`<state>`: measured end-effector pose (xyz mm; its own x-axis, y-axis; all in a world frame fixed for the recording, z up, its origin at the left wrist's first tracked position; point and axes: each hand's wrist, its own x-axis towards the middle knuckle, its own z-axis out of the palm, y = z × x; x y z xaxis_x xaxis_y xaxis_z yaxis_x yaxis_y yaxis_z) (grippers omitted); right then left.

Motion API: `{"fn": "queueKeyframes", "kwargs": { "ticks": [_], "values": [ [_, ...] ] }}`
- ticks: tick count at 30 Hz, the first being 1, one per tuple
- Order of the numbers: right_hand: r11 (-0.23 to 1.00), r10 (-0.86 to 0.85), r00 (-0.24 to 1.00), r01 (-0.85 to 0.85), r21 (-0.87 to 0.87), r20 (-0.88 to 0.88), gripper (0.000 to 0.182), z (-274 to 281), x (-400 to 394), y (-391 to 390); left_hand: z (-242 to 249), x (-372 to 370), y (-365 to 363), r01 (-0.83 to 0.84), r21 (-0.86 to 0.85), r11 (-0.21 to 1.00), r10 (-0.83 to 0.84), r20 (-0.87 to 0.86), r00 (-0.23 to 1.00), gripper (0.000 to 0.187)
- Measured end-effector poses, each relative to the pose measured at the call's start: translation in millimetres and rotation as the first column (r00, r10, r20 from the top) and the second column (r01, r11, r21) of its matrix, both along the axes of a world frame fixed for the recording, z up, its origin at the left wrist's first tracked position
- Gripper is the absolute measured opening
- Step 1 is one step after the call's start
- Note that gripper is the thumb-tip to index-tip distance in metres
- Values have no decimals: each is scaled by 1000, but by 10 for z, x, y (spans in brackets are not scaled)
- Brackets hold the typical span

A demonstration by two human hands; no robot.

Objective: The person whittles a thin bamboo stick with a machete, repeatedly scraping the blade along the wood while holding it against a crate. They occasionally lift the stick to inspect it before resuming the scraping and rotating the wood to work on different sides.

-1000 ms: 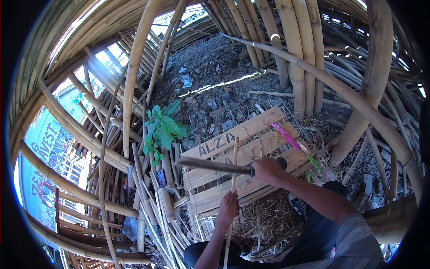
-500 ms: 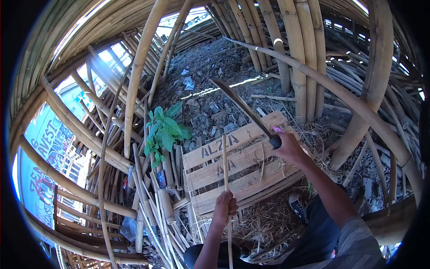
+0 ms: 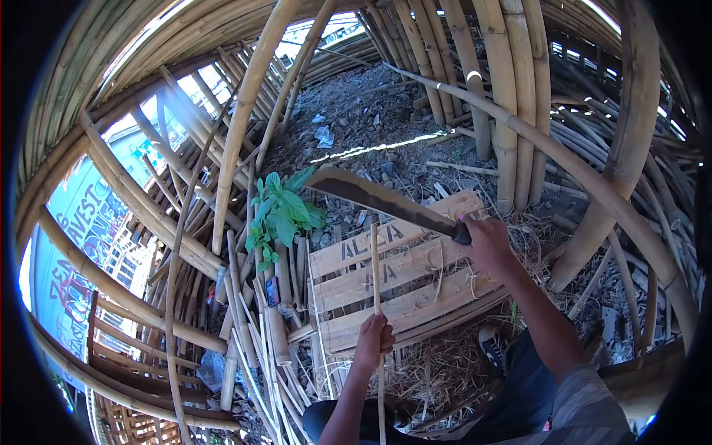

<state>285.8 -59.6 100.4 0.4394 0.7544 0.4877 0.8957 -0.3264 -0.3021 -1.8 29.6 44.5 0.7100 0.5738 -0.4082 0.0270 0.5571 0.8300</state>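
Observation:
My left hand (image 3: pixel 374 338) is wrapped round a thin bamboo strip (image 3: pixel 376 267), which stands nearly upright over the front of a slatted wooden crate (image 3: pixel 415 276). Dark stencilled letters mark the crate's slats. My right hand (image 3: pixel 488 243) grips the dark handle of a machete (image 3: pixel 382 200). Its broad blade points left and slightly up, above the crate and apart from the strip's top end. Curled shavings lie on the slats beneath the blade.
A leafy green plant (image 3: pixel 280 211) grows left of the crate. Cut bamboo pieces (image 3: pixel 278 337) lean below it. A long bamboo pole (image 3: pixel 534 133) slants across the right side. Straw-like shavings (image 3: pixel 437 378) cover the ground near my shoe (image 3: pixel 492 347).
The machete blade has swung down and left, from steeply raised to nearly level. My left hand still holds the strip in about the same place. The view has shifted slightly.

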Motion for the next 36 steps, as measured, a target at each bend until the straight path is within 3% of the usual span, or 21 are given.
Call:
{"fn": "queueKeyframes", "kwargs": {
  "ticks": [2,9,11,12,14,20,36],
  "values": [
    [996,31,999,-29,87,-23,36,-160,29,68,11,11,5,-9,0,1000,9,10,1000,34],
    [991,98,994,-93,92,-50,46,-218,-20,44,30,33,-11,19,-10,1000,-18,25,1000,34],
    [996,87,996,-87,-12,24,47,-196,-13,53,40,37,-6,15,-18,1000,-14,28,1000,33],
    [996,85,996,-85,-12,23,47,-225,-7,60,34,46,-5,17,-18,1000,-17,26,1000,33],
    [993,104,977,-112,30,186,46,-339,-16,97,18,46,-7,28,-13,1000,-27,29,999,33],
    [994,95,960,-76,-81,264,52,-344,-167,179,31,34,-5,17,-14,1000,-17,19,1000,33],
    [977,131,972,-94,-190,195,56,-290,-190,127,25,59,-5,11,-12,1000,-11,-4,1000,33]
  ]
}}
